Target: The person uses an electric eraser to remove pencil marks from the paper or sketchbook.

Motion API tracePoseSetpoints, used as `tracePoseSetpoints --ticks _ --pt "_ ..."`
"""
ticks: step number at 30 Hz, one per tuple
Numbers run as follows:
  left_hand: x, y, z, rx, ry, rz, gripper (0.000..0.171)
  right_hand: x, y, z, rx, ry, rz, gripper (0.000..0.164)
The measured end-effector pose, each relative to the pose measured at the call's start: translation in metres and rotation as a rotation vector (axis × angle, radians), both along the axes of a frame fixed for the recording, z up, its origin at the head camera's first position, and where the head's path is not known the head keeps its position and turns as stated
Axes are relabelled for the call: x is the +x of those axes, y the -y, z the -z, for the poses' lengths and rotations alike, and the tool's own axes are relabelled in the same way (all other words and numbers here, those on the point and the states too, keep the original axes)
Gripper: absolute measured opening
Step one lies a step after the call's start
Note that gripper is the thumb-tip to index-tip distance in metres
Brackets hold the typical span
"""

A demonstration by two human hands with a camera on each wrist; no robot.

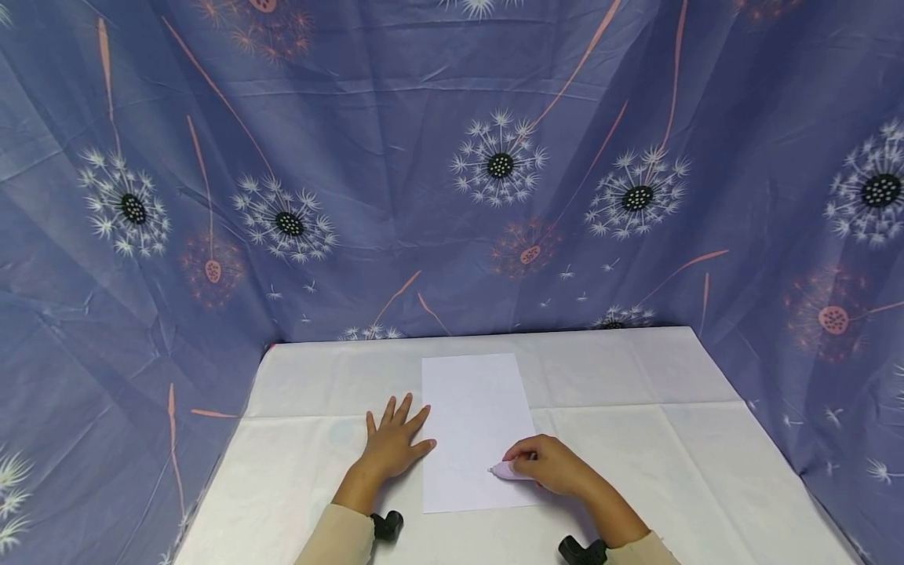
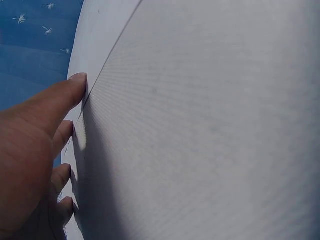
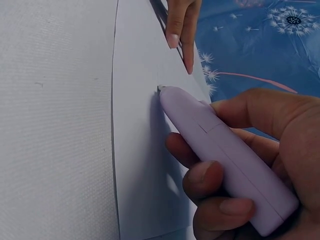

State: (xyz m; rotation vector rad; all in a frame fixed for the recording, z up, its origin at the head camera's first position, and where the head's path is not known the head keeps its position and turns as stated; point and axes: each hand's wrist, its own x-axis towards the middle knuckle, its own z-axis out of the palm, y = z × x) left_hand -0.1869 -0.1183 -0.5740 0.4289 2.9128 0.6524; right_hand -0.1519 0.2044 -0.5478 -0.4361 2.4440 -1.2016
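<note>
A white sheet of paper (image 1: 473, 424) lies flat on the white-covered table. My left hand (image 1: 395, 446) rests with fingers spread at the sheet's left edge, thumb and index fingertip right at that edge. In the left wrist view the thumb (image 2: 62, 100) shows near the paper's border. My right hand (image 1: 558, 464) grips a thick lilac pen-shaped tool (image 3: 225, 155), its fingers curled below and the thumb on a raised part on top. The tool's small narrow tip (image 3: 161, 88) points left, close over the lower right part of the sheet.
Creased white cloth (image 1: 636, 447) covers the table around the sheet. Behind and at both sides hangs a blue curtain (image 1: 395, 173) with dandelion prints. A black wrist device (image 1: 387, 526) sits on the left wrist, and another (image 1: 582, 551) on the right.
</note>
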Motion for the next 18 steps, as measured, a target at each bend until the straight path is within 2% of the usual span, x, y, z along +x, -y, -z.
tracePoseSetpoints --ticks 18 --pt "-0.0001 -0.0007 -0.0009 0.004 0.001 -0.002 0.068 -0.0002 0.0022 -0.0028 -0.001 0.007 0.004 0.019"
